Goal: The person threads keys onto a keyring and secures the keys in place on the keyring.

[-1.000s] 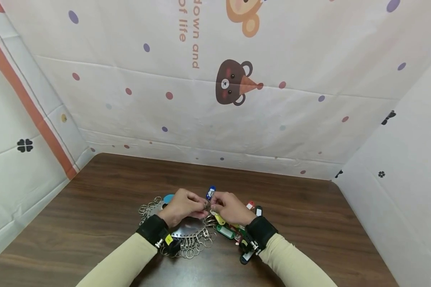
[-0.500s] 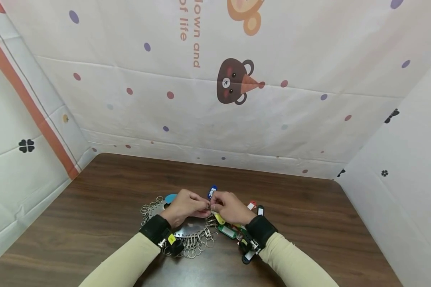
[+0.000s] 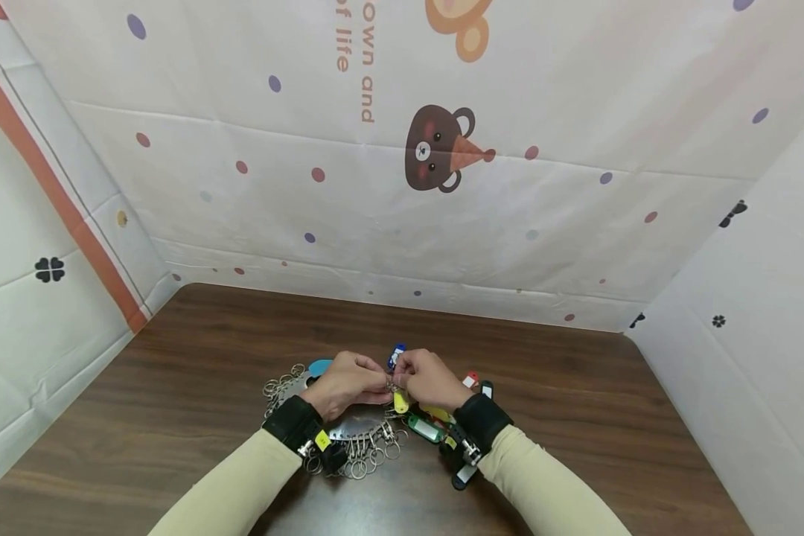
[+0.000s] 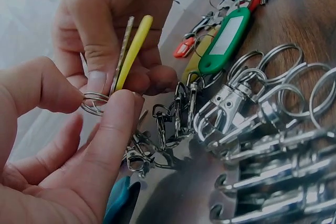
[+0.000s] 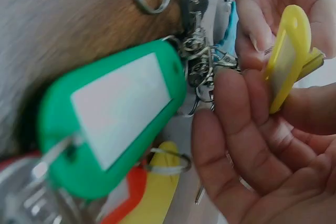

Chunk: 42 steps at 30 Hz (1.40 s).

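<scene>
In the left wrist view, my left hand (image 4: 68,166) pinches a metal split ring (image 4: 94,104) between thumb and fingertips. From the other side my right hand (image 4: 118,19) meets it, its thumb tip right at the ring. A yellow key tag (image 4: 135,51) and a key (image 4: 123,51), both seen edge-on, stand side by side at the right fingers. The right wrist view shows that yellow tag held between right thumb and fingers. Below the hands lies a metal plate (image 3: 358,424) fringed with swivel clasps (image 4: 231,100) and rings; the left hand hides part of it.
Beside the plate, a green key tag (image 3: 425,429) lies near the right wrist. Red (image 3: 470,380) and black (image 3: 487,390) tags lie farther right, a blue tag (image 3: 397,355) beyond the hands. A blue piece (image 3: 320,367) shows at the plate's far edge. Printed cloth (image 3: 308,208) surrounds the table.
The yellow tag has swung from slanting under the right hand to nearly upright between the hands. The right hand has shifted slightly; the left stays at the ring.
</scene>
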Motion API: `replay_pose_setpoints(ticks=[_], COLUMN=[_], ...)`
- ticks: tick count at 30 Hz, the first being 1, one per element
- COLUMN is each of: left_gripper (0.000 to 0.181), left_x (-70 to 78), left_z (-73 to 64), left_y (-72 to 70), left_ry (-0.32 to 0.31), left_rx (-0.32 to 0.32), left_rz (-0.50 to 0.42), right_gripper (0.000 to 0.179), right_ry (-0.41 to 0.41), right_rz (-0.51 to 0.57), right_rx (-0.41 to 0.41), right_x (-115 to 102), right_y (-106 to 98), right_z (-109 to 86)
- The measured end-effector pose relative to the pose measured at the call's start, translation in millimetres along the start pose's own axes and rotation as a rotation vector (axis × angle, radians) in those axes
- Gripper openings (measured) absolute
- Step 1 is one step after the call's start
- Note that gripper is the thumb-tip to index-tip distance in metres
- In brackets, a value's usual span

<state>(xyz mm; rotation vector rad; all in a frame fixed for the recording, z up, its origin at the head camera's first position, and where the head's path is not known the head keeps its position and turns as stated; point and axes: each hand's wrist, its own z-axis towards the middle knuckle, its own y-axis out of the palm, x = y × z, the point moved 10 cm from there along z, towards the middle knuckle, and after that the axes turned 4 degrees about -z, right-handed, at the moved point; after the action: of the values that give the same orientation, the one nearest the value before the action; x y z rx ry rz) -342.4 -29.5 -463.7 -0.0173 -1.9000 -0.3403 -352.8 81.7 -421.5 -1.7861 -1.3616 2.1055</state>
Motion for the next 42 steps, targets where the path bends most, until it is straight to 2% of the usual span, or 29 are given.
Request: replay_pose_setpoints(ticks=[7,17,21,25,29,34,38,42], left_gripper=[0.018,0.017,0.018,0.018,0.019,0.026,0.03,0.034], left_x=[3.5,8.9,9.2,9.5,10.2,12.2,10.9,11.9], left_z=[-1.3,0.2,0.7,-0.5,-3.8,-7.1,-8.3,-10.0], left_y=[-2.0,-1.9,-0.7,2.8,5.2,6.3,6.5,9.4], left_ry=[0.011,0.042,0.05,0.066,0.111,0.172,0.171,0.19], left_rx=[-0.001,-0.007,-0.034,-0.1,-0.142,-0.116,-0.09,-0.095], left_rz=[0.041,0.06,0.047,0.039,0.113,0.24,0.241,0.224], right_gripper=[0.018,0.016,0.015,0.014,0.013,0.012,0.012,0.015], right_ry=[0.028,0.063,0.057,0.041,0.027,0.01,-0.013,-0.047], right_rz=[0.107,0.182,0.169,0.146,0.117,0.081,0.033,-0.03], right_rx=[-0.001,0.004,0.016,0.027,0.025,0.012,-0.012,-0.023], right_x=[1,2,3,4,4,2,-1,-5], right_y=[-1,-4,-6,-7,-7,-7,-5,-4], right_z=[5.4,5.7,6.5,6.0,3.1,-1.8,-4.6,-5.1])
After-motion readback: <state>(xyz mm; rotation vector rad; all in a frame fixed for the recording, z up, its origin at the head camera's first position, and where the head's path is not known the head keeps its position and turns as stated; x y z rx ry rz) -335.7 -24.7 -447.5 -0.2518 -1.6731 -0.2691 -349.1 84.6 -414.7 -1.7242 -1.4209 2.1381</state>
